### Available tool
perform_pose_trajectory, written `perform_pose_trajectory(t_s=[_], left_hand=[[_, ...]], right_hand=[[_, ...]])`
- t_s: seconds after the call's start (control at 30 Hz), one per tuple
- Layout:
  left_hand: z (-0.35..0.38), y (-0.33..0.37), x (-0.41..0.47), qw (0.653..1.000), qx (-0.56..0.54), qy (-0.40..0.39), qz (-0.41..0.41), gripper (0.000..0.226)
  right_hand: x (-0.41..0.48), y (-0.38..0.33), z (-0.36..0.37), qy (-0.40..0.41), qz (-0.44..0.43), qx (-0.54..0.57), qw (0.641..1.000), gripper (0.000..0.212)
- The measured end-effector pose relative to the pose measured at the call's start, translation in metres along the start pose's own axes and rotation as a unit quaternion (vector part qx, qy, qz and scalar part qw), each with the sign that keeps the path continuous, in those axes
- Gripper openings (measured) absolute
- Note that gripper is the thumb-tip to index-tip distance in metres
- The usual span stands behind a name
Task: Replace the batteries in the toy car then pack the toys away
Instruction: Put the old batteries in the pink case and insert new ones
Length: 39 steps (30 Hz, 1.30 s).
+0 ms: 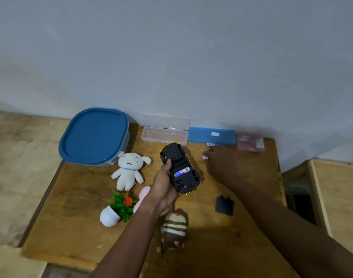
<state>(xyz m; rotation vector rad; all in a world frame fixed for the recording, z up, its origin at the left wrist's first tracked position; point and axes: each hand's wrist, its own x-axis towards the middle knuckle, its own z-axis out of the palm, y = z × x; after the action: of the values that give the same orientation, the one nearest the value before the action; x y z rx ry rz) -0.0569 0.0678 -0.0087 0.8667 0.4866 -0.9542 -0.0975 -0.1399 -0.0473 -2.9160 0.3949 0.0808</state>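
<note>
My left hand holds the yellow toy car upside down above the wooden table. Its black underside faces up and the battery bay is uncovered, with a blue and white battery lying in it. My right hand reaches to the right of the car, fingers over a small loose battery; whether it grips it I cannot tell. Another battery lies by the blue case. The black battery cover rests on the table at the right.
A lidded blue tub stands at the back left, with an open clear case and a purple box along the wall. A white plush, potted plant toy, pink plush and striped cake plush lie near my left arm.
</note>
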Motion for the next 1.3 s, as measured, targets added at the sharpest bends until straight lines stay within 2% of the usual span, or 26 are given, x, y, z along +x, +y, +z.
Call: perform_pose_trajectory(t_s=[0.13,0.27,0.33,0.4,0.47,0.57,0.67,0.73,0.8,1.0,1.1,1.3], left_hand=[[0.004,0.002,-0.002,1.000,0.015,-0.010,-0.007,0.052],[0.008,0.003,-0.006,1.000,0.024,-0.018,-0.005,0.051],[0.011,0.004,-0.009,0.999,0.031,-0.021,-0.001,0.050],[0.012,0.003,-0.013,0.999,0.031,-0.020,0.005,0.050],[0.013,0.001,-0.016,0.999,0.031,-0.019,0.012,0.050],[0.015,-0.005,-0.020,0.999,0.033,-0.017,0.023,0.050],[0.020,-0.013,-0.025,0.999,0.036,-0.009,0.036,0.049],[0.025,-0.018,-0.030,0.999,0.034,-0.014,0.038,0.050],[0.031,-0.024,-0.036,0.998,0.037,-0.021,0.039,0.050],[0.044,-0.040,-0.052,0.997,0.038,-0.034,0.051,0.051],[0.049,-0.044,-0.058,0.997,0.039,-0.036,0.050,0.050],[0.057,-0.051,-0.062,0.998,0.022,-0.032,0.054,0.055]], right_hand=[[0.005,0.002,0.007,-0.035,-0.010,-0.032,0.999,0.032],[0.006,0.006,0.013,-0.027,-0.018,-0.028,0.999,0.021],[0.003,0.006,0.011,0.004,-0.017,0.010,1.000,0.017],[-0.005,0.003,0.004,0.079,0.010,0.094,0.992,0.014],[-0.017,-0.007,-0.009,0.164,0.054,0.215,0.961,0.013],[-0.044,-0.032,-0.039,0.255,0.102,0.387,0.880,0.015],[-0.072,-0.059,-0.063,0.298,0.105,0.508,0.801,0.021],[-0.085,-0.071,-0.067,0.302,0.094,0.549,0.774,0.024],[-0.092,-0.075,-0.065,0.304,0.084,0.536,0.783,0.027],[-0.109,-0.067,-0.060,0.314,-0.016,0.404,0.859,0.025],[-0.116,-0.065,-0.059,0.307,-0.039,0.329,0.892,0.020],[-0.122,-0.061,-0.056,0.294,-0.064,0.309,0.902,0.026]])
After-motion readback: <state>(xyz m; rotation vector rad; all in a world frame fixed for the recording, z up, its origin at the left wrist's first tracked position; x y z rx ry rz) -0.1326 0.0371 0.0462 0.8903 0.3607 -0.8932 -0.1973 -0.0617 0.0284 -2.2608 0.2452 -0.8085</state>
